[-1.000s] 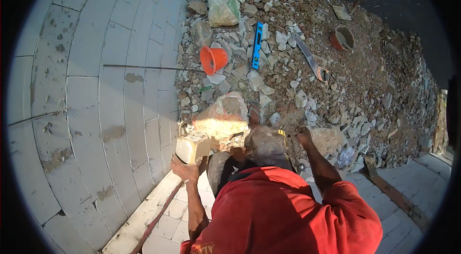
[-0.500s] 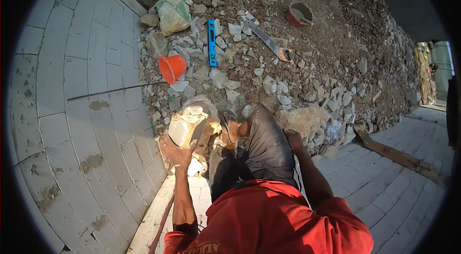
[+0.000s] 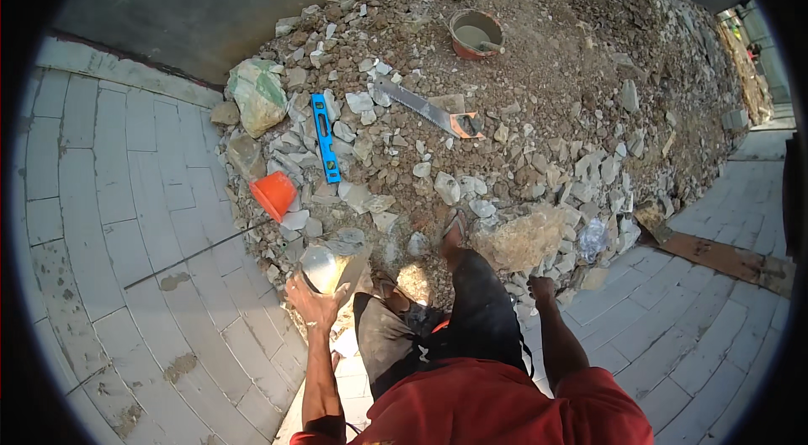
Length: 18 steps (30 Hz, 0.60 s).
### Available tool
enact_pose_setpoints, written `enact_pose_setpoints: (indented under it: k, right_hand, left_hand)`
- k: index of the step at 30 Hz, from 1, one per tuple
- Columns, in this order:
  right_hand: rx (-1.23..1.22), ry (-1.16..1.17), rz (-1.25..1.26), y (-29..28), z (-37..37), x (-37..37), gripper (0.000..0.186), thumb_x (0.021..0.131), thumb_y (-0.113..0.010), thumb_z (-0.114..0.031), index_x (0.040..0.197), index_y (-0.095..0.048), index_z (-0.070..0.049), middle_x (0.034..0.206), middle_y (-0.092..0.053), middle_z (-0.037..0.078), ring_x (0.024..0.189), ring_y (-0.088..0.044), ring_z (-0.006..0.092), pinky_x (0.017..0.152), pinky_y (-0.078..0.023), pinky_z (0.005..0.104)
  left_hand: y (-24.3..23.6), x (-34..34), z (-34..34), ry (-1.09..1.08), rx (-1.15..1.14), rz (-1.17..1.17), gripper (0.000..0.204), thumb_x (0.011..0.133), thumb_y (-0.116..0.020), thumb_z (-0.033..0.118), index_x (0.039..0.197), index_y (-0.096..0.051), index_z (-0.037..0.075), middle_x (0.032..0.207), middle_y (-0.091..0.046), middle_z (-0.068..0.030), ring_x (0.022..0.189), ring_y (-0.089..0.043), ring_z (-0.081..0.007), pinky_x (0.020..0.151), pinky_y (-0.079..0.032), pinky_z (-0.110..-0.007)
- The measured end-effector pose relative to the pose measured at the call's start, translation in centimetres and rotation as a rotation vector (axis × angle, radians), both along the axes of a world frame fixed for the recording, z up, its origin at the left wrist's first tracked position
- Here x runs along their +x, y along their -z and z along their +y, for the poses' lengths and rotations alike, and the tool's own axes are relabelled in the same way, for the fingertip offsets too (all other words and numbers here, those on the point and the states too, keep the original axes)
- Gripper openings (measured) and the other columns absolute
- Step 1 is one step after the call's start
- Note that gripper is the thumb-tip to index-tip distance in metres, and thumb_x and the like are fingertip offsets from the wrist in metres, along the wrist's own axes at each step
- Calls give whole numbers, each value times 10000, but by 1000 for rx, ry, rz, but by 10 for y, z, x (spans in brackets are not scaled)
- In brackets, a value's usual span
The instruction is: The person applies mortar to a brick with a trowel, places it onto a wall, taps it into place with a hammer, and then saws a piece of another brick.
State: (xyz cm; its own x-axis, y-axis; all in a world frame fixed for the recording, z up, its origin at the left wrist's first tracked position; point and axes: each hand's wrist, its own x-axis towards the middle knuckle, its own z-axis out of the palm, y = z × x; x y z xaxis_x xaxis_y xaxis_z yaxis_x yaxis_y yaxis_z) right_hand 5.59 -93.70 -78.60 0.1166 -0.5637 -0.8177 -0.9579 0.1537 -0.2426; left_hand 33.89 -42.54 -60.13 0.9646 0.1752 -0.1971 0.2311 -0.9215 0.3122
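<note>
Gripping a big pale stone block [image 3: 330,267] from below, our left hand [image 3: 313,302] has its fingers spread up around the block's near side, just left of centre in the lower half of the frame. The block sits tilted at the edge where the rubble heap [image 3: 539,134] meets the grey paving [image 3: 126,193], and we can't tell whether its far end rests on the stones or hangs free.

Over on the lower right, our right hand [image 3: 541,288] is curled into a fist, well apart from the left; whether it holds anything inside we cannot tell. It hovers just beside a large tan rock [image 3: 522,239]. Our dark-trousered leg [image 3: 475,310] stretches up between the two hands, the sandalled foot [image 3: 454,230] planted among the rubble.

Up the frame from the block, an orange bucket [image 3: 274,194] lies on its side at the heap's left edge. A blue spirit level [image 3: 324,136] lies just above it, and a handsaw [image 3: 429,108] rests near the centre top. Farther up, a round orange pan [image 3: 475,33] holds grey mortar. A thin dark rod [image 3: 194,256] lies across the paving at left.
</note>
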Motion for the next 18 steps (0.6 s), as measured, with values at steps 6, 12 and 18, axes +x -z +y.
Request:
enact_pose_setpoints:
  k: [6,12,18]
  right_hand:
    - [-340,-482,-244,184,-109,159,296,817,-754,-198,1024,-702,7,915,-730,148,881,-685,303,773,-516,406]
    - [-392,-502,-351,200,-107,419,539,823,-725,-318,1208,-619,43,1141,-687,289,1133,-637,460,953,-518,505]
    - [-529,-580,-287,303,-142,497,569,812,-765,-312,1253,-633,24,1176,-663,270,1127,-630,433,976,-512,466]
  left_hand:
    - [90,121,-81,221,-161,-88,1222,508,-980,373,1503,-366,16,1459,-408,-302,1359,-369,-479,1136,-337,-568]
    - [183,214,-150,344,-141,-202,1178,523,-978,309,1494,-376,24,1410,-454,-248,1296,-430,-439,1110,-373,-541]
    - [295,302,-213,500,-56,-247,1215,527,-983,337,1517,-348,35,1400,-479,-267,1338,-418,-435,1127,-359,-522]
